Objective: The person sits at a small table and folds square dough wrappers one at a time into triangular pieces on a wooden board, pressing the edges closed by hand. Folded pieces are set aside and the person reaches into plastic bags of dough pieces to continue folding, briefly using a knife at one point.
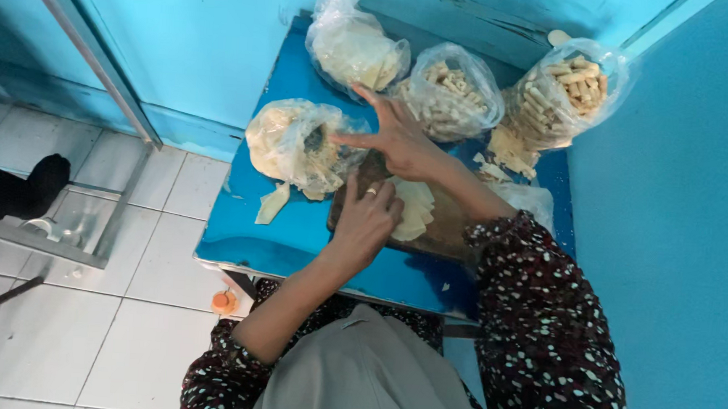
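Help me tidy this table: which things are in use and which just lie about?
In use: left hand, right hand, pale wrapper sheets, wooden board, open bag of sheets.
Lying about: orange cap, loose sheet.

Under the fingers a matt brown wooden board; beyond them crinkled clear plastic bags; around, a glossy blue tabletop.

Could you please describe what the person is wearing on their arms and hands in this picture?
Both arms wear dark maroon sleeves dotted with small white and pale spots, pushed up so the forearms are bare. The left hand has a thin silver-coloured ring on one finger. The right hand shows no ring or glove.
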